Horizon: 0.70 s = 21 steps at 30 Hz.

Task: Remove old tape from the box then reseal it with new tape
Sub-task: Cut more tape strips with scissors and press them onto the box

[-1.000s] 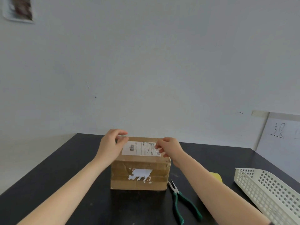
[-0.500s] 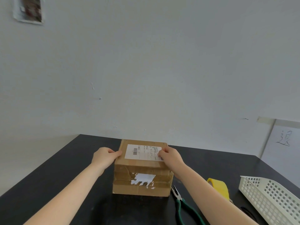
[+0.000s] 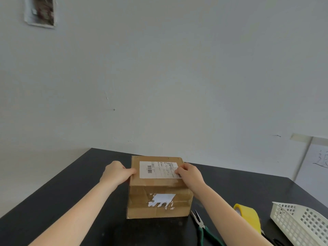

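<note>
A brown cardboard box (image 3: 158,197) stands on the black table (image 3: 67,197), wrapped in brown tape, with a white shipping label (image 3: 158,169) on top and a torn white label on its front. My left hand (image 3: 115,174) grips the box's top left edge, thumb on the top. My right hand (image 3: 190,174) pinches at the label's right end on the box top, fingers curled. A yellow tape roll (image 3: 248,217) sits to the right, partly behind my right forearm.
Green-handled pliers (image 3: 200,226) lie just right of the box's front corner. A white perforated plastic basket (image 3: 301,224) stands at the far right. A grey wall rises behind the table's far edge.
My left hand slid from the box's far top corner down to its left edge. My right hand stayed at the label's right end. The view tilted down, so the tape roll shows more.
</note>
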Available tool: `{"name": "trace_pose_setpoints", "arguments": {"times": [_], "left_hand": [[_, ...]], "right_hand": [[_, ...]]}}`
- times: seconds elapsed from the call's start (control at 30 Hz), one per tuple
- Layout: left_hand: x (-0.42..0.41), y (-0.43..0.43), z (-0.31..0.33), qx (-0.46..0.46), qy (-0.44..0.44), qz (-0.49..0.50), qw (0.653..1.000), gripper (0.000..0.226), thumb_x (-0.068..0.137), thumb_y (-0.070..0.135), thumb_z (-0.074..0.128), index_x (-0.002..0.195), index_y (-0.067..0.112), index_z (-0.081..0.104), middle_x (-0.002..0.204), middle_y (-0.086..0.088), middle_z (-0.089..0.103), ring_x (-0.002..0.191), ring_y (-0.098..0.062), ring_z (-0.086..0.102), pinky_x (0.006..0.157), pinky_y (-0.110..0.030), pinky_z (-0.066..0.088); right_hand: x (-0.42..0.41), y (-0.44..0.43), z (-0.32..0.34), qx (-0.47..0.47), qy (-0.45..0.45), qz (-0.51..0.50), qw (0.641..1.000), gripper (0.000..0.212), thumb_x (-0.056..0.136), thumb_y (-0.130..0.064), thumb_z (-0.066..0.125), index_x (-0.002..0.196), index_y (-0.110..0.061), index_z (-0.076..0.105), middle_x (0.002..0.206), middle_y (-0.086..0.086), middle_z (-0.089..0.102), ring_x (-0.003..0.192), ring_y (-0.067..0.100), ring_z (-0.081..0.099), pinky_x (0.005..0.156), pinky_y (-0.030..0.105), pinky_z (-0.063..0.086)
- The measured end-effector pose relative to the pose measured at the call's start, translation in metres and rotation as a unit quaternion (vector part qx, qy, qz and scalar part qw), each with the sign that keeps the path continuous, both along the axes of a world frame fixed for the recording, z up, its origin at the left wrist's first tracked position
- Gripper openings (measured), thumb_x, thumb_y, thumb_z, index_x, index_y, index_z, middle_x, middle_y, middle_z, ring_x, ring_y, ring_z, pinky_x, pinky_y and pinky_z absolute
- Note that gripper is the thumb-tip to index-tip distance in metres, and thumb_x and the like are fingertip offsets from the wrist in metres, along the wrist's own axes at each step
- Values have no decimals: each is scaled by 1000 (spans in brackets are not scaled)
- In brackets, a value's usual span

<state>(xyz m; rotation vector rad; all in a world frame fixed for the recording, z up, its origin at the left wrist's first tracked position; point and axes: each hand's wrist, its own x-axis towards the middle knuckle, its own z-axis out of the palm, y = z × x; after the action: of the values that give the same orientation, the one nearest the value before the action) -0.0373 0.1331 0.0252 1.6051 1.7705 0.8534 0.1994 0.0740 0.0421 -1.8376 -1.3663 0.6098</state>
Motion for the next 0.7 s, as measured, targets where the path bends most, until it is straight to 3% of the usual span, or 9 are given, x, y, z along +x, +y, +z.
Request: {"name": "trace_pose_setpoints", "arguments": {"times": [0.13,0.27,0.5,0.63,0.7], "left_hand": [[-6,-5,9,-17,55,-17,998,30,74,42,72,82,14,66,66,0,72,56,-12,70,74,-36,58],[-2,-14,17,-2,133,-18,991,24,77,40,69,82,19,59,68,1,70,59,-12,69,74,-33,57],[2,-25,23,-37,132,-73,988,26,79,37,68,95,21,56,85,0,70,65,-13,70,76,-33,58],[1,-28,24,-17,164,-94,982,27,80,44,66,95,23,59,87,2,68,69,-13,68,75,-32,58],[-1,-29,24,27,192,-94,976,27,80,51,65,78,25,57,75,5,61,64,-11,61,63,-28,53]], "right_hand": [[-1,12,8,-16,-35,27,999,15,91,-21,54,76,-20,54,74,-3,55,65,13,44,54,24,33],[-3,21,16,-33,-46,42,998,9,87,-17,52,83,-18,60,80,0,60,68,14,47,57,25,37],[-1,24,22,-43,-49,48,997,10,87,-16,54,80,-19,61,77,-2,61,68,14,50,57,24,37],[0,19,21,-41,-39,67,996,8,89,-18,56,85,-17,62,81,-1,61,70,13,49,58,23,38],[1,12,19,-10,-28,58,998,8,91,-21,56,89,-16,62,80,-1,60,66,12,47,56,22,36]]}}
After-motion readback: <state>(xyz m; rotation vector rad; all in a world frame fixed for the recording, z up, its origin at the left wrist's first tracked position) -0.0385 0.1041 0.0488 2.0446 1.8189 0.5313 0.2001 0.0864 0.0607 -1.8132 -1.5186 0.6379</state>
